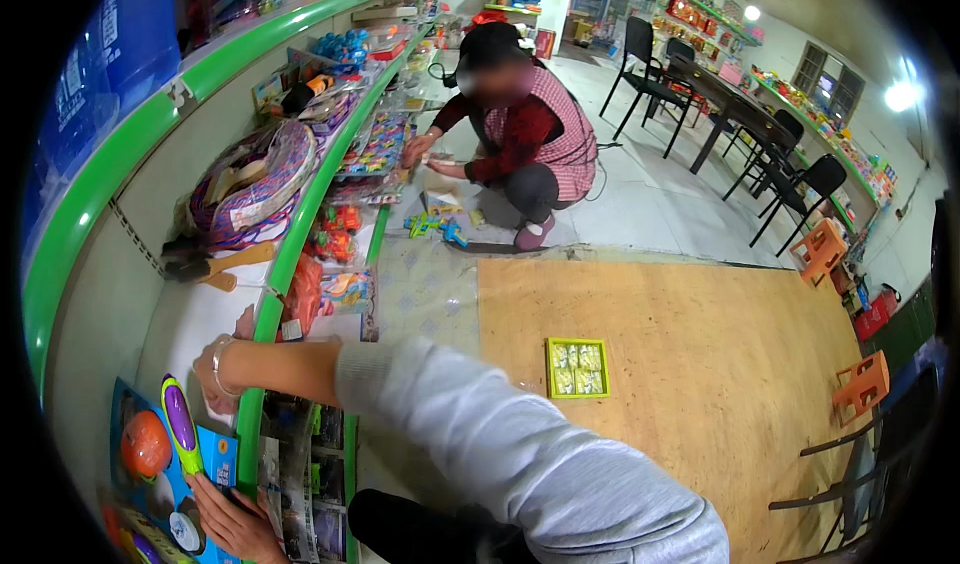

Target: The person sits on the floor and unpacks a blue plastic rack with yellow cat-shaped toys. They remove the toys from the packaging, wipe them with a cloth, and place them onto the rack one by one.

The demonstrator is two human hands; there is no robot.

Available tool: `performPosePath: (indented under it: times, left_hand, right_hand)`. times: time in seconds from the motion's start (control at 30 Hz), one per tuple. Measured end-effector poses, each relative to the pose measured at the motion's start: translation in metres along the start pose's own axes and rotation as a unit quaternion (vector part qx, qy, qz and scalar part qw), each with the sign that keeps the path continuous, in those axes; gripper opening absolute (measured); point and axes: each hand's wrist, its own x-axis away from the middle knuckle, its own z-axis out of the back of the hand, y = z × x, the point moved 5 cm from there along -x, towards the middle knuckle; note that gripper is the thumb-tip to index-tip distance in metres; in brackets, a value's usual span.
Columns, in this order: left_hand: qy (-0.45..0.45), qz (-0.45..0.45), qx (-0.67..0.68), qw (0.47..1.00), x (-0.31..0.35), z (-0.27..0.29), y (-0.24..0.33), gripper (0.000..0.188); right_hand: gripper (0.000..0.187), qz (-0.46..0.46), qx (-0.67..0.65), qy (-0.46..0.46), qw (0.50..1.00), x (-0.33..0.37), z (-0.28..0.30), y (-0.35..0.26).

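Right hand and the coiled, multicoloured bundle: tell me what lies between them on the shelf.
In the head view, wooden-handled tools lie between the right hand and the coiled bundle, on the white shelf.

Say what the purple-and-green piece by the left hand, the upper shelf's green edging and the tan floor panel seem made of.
Purple-and-green piece: probably hard plastic, going by its smooth, saturated colours.
Green edging: glossy plastic or painted metal; bright reflections show the gloss only.
Tan panel: low sheen, faintly mottled; perhaps plywood or a wood-look sheet.
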Motion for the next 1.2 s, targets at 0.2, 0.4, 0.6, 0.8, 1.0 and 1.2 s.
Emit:
performPosePath:
  times: [0.2,0.4,0.6,0.8,1.0,1.2]
  left_hand:
    - [-0.015,-0.004,0.119,0.993,-0.027,0.022,0.001,0.052]
    - [0.055,0.008,0.125,0.991,-0.027,0.026,0.012,0.045]
    - [0.095,-0.008,0.044,0.994,-0.019,0.026,0.010,0.043]
    - [0.043,-0.011,0.070,0.997,-0.020,0.025,-0.001,0.050]
    - [0.067,-0.035,0.056,0.996,-0.034,0.049,0.014,0.045]
    - [0.061,-0.029,0.048,0.997,-0.030,0.055,0.019,0.042]
  right_hand:
    - [0.026,0.096,0.012,0.104,0.990,-0.023,-0.030,0.010]
    - [0.030,0.036,0.012,0.037,0.999,-0.012,-0.033,0.017]
    - [0.032,-0.013,0.020,0.076,0.997,-0.005,-0.023,0.004]
    - [0.034,0.026,0.001,0.047,0.999,0.015,-0.009,-0.010]
    - [0.049,0.062,0.003,0.042,0.997,-0.034,-0.053,0.001]
    - [0.045,-0.044,0.143,0.046,0.988,-0.026,-0.061,-0.007]
